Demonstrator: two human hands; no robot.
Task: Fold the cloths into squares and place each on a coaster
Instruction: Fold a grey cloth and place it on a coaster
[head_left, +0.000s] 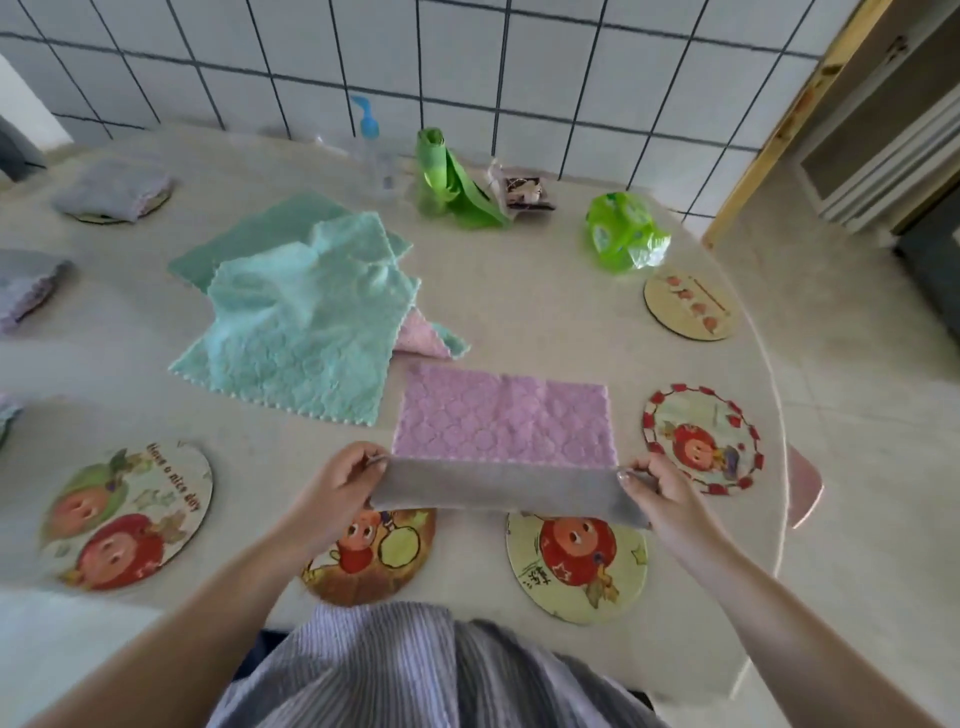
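A pink cloth (501, 421) with a grey underside lies flat on the table in front of me. Its near edge is lifted and turned over, showing the grey side. My left hand (337, 483) pinches the near left corner and my right hand (660, 486) pinches the near right corner. Under that lifted edge lie two round coasters, one brown (379, 561) and one yellow-green (576, 566). A red-bordered coaster (701, 439) sits just right of the cloth. A heap of mint-green cloths (306, 306) lies behind, with another pink cloth (418, 335) partly tucked under it.
A large coaster (130, 517) lies at the near left and a beige one (691, 306) at the far right. Folded lilac cloths (111, 189) rest on a coaster at the far left. A blue pump bottle (371, 150), green bags (452, 187) and a green packet (623, 231) stand by the tiled wall.
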